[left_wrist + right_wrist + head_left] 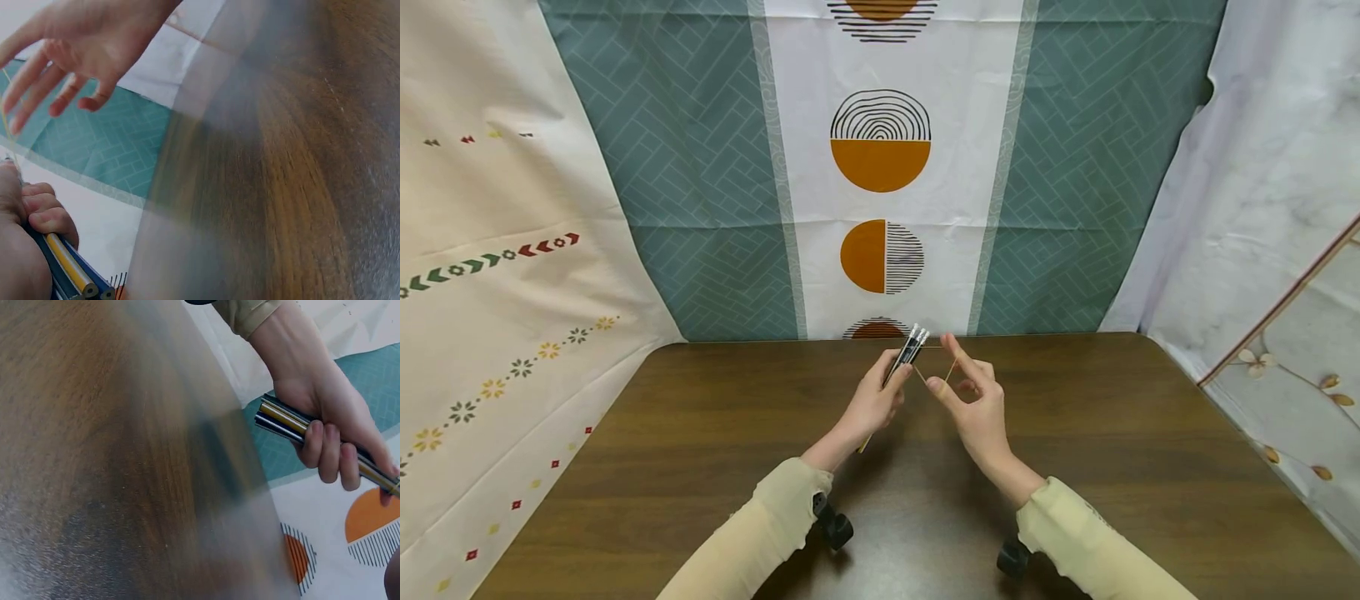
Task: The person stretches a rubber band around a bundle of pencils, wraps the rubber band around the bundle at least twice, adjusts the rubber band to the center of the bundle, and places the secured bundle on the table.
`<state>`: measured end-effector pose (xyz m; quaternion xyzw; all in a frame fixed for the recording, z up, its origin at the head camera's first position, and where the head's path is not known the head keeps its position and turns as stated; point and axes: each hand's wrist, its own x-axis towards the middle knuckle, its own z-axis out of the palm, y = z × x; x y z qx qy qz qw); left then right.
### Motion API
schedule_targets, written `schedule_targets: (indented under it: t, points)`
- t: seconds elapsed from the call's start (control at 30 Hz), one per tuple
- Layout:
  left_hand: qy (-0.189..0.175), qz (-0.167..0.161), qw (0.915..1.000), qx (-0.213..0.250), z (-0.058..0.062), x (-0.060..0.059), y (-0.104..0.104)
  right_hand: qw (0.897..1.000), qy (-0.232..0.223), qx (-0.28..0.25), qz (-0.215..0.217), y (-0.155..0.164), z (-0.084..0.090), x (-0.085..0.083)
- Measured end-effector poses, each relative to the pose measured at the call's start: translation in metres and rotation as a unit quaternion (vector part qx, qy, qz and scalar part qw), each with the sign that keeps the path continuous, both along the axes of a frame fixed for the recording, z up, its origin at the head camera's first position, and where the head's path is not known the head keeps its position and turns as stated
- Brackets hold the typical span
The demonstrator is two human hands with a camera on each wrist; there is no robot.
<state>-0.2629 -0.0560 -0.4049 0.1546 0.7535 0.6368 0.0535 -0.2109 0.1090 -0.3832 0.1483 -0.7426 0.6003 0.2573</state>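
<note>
My left hand (871,406) grips a bundle of pencils (910,348) above the far middle of the brown table (685,467), their white-tipped ends pointing up and away. In the right wrist view the fingers of this left hand (325,425) curl round the dark and yellow pencils (289,422). My right hand (976,402) is just to the right of the bundle. It holds a thin tan rubber band (950,372) stretched between thumb and forefinger, and the band reaches to the pencils. The left wrist view shows the pencils' ends (70,270) and the right hand (75,50) with fingers spread.
Patterned cloths hang behind and beside the table: a teal and white one with orange half-circles (880,167), a cream one (490,292) at the left, a pale one (1262,208) at the right. Black wrist mounts (833,525) sit under both sleeves.
</note>
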Motion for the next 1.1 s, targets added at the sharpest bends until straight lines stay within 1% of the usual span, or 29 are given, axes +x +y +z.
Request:
schedule_targets:
  t: [0.07,0.17,0.3,0.4,0.5,0.57,0.67,0.77,0.87,0.93,0.97,1.03,1.1]
  points:
    - [0.030,0.017,0.9994,-0.005,0.001,0.000,0.001,1.000,-0.016,0.000,-0.015,-0.002,0.007,0.004]
    - [0.082,0.035,0.9954,-0.036,0.001,0.000,-0.001,0.999,-0.038,-0.005,-0.018,-0.002,0.014,0.005]
    - [0.138,0.033,0.9863,-0.084,-0.001,0.002,-0.006,0.998,-0.065,-0.020,0.003,0.002,0.017,0.000]
    - [0.167,0.016,0.9790,-0.115,-0.003,0.004,-0.011,0.997,-0.079,-0.013,0.011,0.005,0.017,-0.005]
    - [0.184,-0.009,0.9712,-0.151,-0.004,0.006,-0.015,0.997,-0.082,-0.003,0.011,0.008,0.010,-0.011]
    - [0.188,-0.028,0.9669,-0.170,-0.004,0.007,-0.018,0.996,-0.083,0.004,0.012,0.011,0.003,-0.016]
    - [0.196,-0.056,0.9613,-0.185,-0.004,0.007,-0.021,0.996,-0.088,0.011,0.020,0.014,-0.004,-0.022]
    - [0.202,-0.077,0.9550,-0.203,-0.004,0.006,-0.024,0.995,-0.097,0.025,0.029,0.015,-0.007,-0.024]
    - [0.206,-0.095,0.9468,-0.229,-0.003,0.006,-0.028,0.992,-0.110,0.042,0.043,0.016,-0.008,-0.025]
    - [0.212,-0.107,0.9374,-0.255,-0.003,0.006,-0.031,0.990,-0.120,0.056,0.054,0.017,-0.008,-0.025]
    - [0.218,-0.113,0.9315,-0.269,-0.003,0.007,-0.032,0.988,-0.125,0.063,0.060,0.017,-0.008,-0.025]
    - [0.232,-0.126,0.9173,-0.298,-0.001,0.008,-0.034,0.986,-0.134,0.076,0.067,0.017,-0.008,-0.026]
    - [0.249,-0.137,0.9009,-0.328,0.000,0.009,-0.036,0.983,-0.145,0.087,0.072,0.018,-0.007,-0.026]
